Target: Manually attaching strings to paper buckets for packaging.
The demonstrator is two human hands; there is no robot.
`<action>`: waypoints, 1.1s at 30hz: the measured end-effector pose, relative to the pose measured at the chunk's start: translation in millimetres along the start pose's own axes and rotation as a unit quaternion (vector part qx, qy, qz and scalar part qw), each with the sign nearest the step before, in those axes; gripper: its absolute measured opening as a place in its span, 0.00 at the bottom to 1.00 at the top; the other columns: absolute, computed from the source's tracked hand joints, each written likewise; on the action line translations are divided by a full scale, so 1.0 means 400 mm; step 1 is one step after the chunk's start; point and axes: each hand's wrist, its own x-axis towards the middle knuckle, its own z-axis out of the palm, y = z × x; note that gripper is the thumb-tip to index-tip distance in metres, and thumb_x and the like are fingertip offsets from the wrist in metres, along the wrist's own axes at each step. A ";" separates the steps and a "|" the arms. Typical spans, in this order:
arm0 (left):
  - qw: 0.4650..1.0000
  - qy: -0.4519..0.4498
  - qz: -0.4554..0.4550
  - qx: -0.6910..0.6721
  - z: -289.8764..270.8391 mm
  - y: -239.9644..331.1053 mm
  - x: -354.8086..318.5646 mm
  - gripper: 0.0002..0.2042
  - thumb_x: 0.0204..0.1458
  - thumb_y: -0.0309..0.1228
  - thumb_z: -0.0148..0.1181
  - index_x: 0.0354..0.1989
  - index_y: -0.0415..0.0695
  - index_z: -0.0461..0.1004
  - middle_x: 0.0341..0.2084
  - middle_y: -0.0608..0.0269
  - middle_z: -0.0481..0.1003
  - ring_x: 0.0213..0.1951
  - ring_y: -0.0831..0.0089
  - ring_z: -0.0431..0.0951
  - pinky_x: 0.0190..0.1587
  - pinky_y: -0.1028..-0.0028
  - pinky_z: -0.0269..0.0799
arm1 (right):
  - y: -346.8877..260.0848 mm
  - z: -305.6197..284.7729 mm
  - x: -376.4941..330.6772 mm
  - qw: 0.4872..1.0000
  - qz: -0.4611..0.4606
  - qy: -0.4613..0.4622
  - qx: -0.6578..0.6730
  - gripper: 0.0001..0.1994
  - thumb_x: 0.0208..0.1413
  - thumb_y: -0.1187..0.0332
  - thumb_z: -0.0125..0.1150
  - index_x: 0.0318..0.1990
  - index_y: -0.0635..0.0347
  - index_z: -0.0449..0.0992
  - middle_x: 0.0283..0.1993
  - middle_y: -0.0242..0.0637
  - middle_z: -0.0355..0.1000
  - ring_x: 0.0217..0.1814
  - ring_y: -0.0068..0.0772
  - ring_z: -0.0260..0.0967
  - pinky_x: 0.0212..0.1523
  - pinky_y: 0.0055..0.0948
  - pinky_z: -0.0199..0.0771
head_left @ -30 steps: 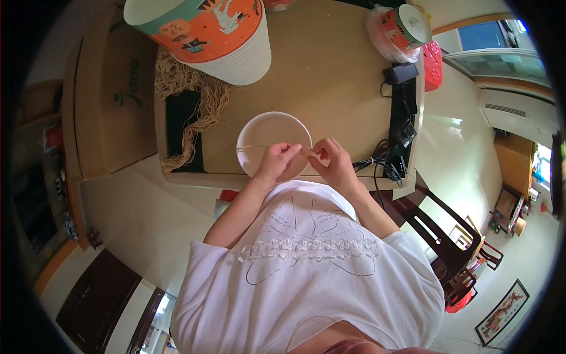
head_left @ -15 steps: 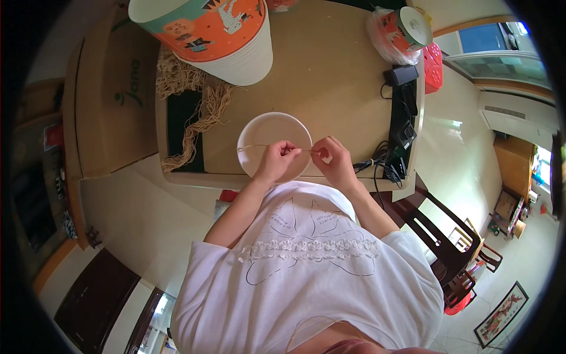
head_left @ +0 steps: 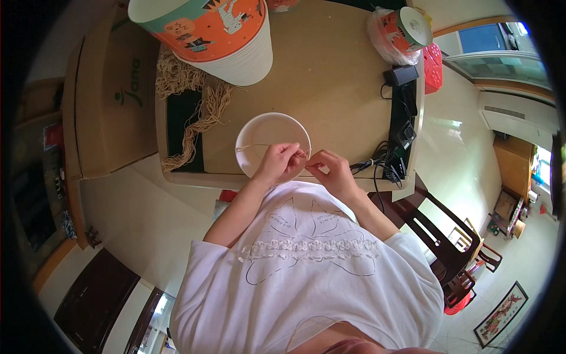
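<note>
Tabletop (head_left: 330,88) first, brown, with a big orange-and-white paper lantern (head_left: 218,32) at the far edge and beige cord (head_left: 197,112) beside it. Nearer me sits a white bowl (head_left: 265,133). My left hand (head_left: 282,162) and right hand (head_left: 330,171) have fingers pinched shut on a thin string (head_left: 250,146) stretched over that bowl.

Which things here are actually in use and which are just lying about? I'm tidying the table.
In use: left hand and right hand pinching a thin pale cord over the white bowl.

Lying about: patterned tub, fringed cords, cardboard box, chargers and cables, bagged tape roll.
</note>
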 end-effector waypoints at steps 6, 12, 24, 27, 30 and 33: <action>0.987 -0.058 -0.121 -0.089 -0.015 0.000 0.006 0.10 0.58 0.33 0.55 0.29 0.40 0.76 0.14 0.70 0.70 0.13 0.84 0.65 0.15 0.82 0.56 | -0.001 0.012 0.006 0.999 -0.031 0.007 -0.016 0.04 0.49 0.77 0.63 0.33 0.62 0.76 0.33 0.39 0.73 0.35 0.40 0.74 0.36 0.31 0.76; 0.966 -0.105 -0.192 -0.140 -0.026 -0.003 0.020 0.07 0.56 0.31 0.58 0.32 0.41 0.76 0.13 0.70 0.69 0.11 0.84 0.64 0.12 0.83 0.53 | -0.001 0.006 0.013 0.998 -0.037 -0.001 -0.042 0.04 0.49 0.77 0.63 0.33 0.61 0.76 0.33 0.39 0.73 0.35 0.41 0.73 0.35 0.33 0.76; 0.944 0.069 0.197 0.256 0.039 -0.004 -0.013 0.03 0.51 0.26 0.61 0.31 0.41 0.75 0.17 0.66 0.74 0.16 0.79 0.69 0.21 0.77 0.65 | 0.021 -0.014 0.035 0.996 -0.031 0.029 -0.079 0.07 0.51 0.80 0.60 0.38 0.61 0.77 0.37 0.39 0.73 0.36 0.36 0.73 0.36 0.29 0.75; 0.908 0.112 0.259 0.310 0.057 0.002 -0.028 0.05 0.49 0.28 0.63 0.31 0.42 0.75 0.18 0.62 0.74 0.17 0.77 0.71 0.22 0.75 0.67 | 0.015 -0.005 0.059 0.991 -0.061 0.057 -0.109 0.09 0.50 0.80 0.60 0.39 0.60 0.76 0.35 0.38 0.73 0.36 0.36 0.72 0.35 0.30 0.74; 0.888 0.137 0.290 0.329 0.064 0.006 -0.034 0.05 0.48 0.28 0.63 0.30 0.43 0.74 0.18 0.61 0.74 0.19 0.71 0.74 0.23 0.72 0.69 | 0.016 -0.001 0.071 0.984 -0.091 0.073 -0.132 0.09 0.49 0.78 0.61 0.39 0.58 0.75 0.33 0.37 0.73 0.36 0.39 0.71 0.35 0.33 0.73; 0.880 0.146 0.302 0.336 0.063 0.010 -0.038 0.04 0.48 0.29 0.62 0.30 0.45 0.74 0.19 0.61 0.75 0.20 0.66 0.76 0.24 0.69 0.71 | 0.017 -0.001 0.073 0.979 -0.115 0.075 -0.152 0.09 0.48 0.77 0.61 0.38 0.57 0.74 0.33 0.36 0.73 0.35 0.41 0.70 0.34 0.35 0.73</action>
